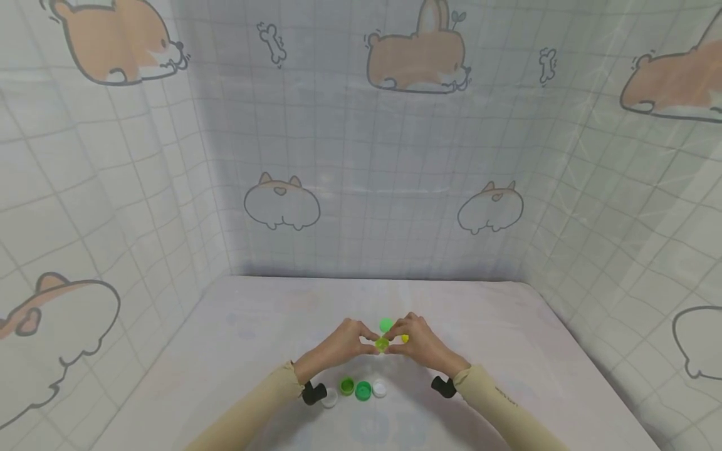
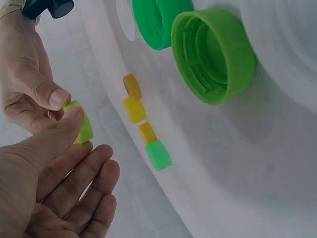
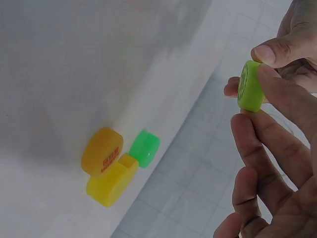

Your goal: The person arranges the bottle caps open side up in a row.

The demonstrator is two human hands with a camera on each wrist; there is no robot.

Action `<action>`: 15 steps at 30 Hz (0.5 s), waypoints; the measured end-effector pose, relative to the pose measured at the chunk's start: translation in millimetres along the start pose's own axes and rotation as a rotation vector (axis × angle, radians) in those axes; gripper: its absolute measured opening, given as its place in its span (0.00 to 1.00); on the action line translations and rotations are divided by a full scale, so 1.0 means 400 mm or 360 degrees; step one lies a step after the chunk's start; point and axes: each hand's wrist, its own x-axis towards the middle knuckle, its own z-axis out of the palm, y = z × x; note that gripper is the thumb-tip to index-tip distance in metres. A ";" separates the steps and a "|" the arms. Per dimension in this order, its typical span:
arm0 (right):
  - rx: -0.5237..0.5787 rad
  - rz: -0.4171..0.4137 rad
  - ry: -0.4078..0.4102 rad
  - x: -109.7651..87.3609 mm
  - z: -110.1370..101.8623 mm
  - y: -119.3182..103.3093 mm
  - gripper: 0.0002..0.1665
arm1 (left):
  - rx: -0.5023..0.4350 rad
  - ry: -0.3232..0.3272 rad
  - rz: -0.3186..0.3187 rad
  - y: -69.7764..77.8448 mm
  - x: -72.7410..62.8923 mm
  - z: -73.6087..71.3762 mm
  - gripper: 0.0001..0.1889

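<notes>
A small yellow-green bottle cap [image 1: 381, 344] is held up between both hands above the table. My left hand [image 1: 343, 342] pinches one side of it with thumb and index finger; in the left wrist view its other fingers [image 2: 101, 191] spread out loosely. From the other side my right hand [image 1: 422, 343] pinches the same cap with thumb and fingertips. Moulded relief shows on the face of the cap [image 3: 250, 87] in the right wrist view. Just behind the hands lie a light green cap [image 1: 386, 324] and a yellow cap [image 1: 405, 338], partly hidden by the right hand.
Closer to me stand a lime-green cap [image 1: 346, 386], an emerald cap [image 1: 363, 391] and two white caps, one white cap [image 1: 380, 389] beside the emerald one. An orange cap with red print [image 3: 103, 151] leans near the yellow one. Patterned cloth walls [image 1: 361, 238] enclose the table.
</notes>
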 end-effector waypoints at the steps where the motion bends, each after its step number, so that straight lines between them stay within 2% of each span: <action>1: 0.0002 0.0002 -0.0002 -0.001 0.001 0.000 0.13 | 0.0013 0.0002 0.0013 0.001 0.000 0.001 0.15; 8: -0.0012 -0.0038 0.0012 -0.002 -0.001 0.000 0.13 | 0.0081 -0.0018 0.0060 0.007 0.001 0.002 0.13; 15: -0.0006 -0.0008 -0.0022 -0.005 -0.001 -0.003 0.13 | 0.0079 -0.0070 0.0059 0.012 -0.002 0.000 0.12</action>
